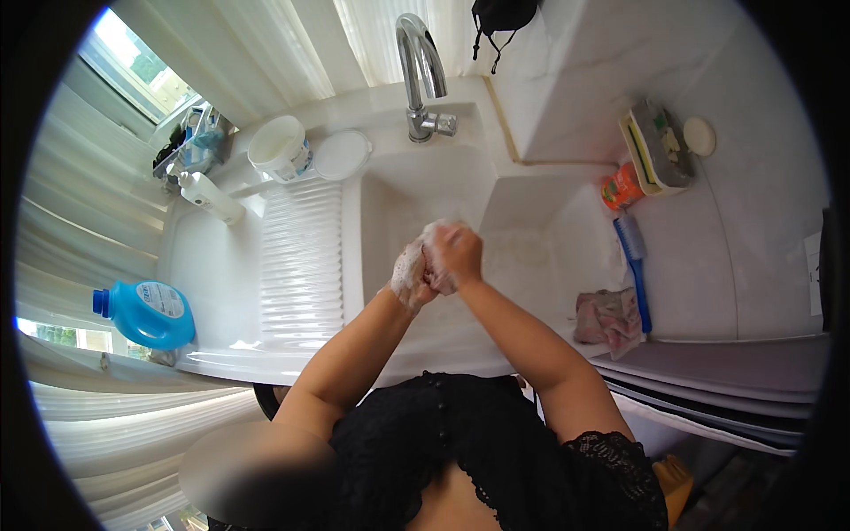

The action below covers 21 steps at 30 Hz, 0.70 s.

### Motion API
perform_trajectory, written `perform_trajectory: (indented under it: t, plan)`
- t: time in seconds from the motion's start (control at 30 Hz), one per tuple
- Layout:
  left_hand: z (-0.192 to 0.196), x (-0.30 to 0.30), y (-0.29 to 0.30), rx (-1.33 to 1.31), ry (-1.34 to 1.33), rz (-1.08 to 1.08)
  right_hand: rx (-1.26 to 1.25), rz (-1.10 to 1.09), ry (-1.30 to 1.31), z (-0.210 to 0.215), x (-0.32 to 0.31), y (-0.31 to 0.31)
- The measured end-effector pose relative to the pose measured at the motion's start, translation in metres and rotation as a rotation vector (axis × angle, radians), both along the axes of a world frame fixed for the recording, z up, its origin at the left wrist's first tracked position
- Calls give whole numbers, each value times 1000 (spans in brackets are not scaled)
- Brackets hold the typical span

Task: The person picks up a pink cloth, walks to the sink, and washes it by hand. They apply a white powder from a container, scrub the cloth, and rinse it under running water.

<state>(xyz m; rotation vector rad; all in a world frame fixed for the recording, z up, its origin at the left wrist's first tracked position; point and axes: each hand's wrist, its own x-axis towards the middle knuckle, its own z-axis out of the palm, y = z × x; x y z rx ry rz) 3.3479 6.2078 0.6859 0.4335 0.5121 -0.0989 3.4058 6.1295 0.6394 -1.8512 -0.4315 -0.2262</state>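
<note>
Above the white sink basin [390,195], my two hands are pressed together. White suds coat my left hand [411,273] from the knuckles to the wrist, and its fingers are mostly hidden behind the right one. My right hand [461,255] is closed in a fist against it, slightly blurred. A foamy, pinkish-white bundle [435,250] shows between them; whether it is cloth or only lather on skin I cannot make out. Behind the basin stands a chrome faucet [418,80], its spout over the sink and apart from my hands.
Left of the basin is a ribbed washboard [301,265]. A white tub [278,149], its lid [342,155], a pump bottle [211,196] and a blue jug [146,314] stand around it. On the right lie a blue brush [633,265], a pinkish rag [608,319] and an orange container [622,188].
</note>
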Motion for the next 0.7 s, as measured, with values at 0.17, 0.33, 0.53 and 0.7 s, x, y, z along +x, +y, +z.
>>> perform_trajectory:
  t: [0.17, 0.33, 0.53, 0.7]
  plan:
    - [57, 4, 14, -51, -113, 148, 581, 126, 1041, 0, 34, -32]
    - [53, 1, 24, 9, -301, 88, 757, 292, 1338, 50, 6, -43]
    - [38, -13, 13, 203, -254, 52, 1156, 752, 1128, 82, 3, -53]
    - [36, -19, 18, 3, 66, -184, 747, 557, 702, 74, 16, -55]
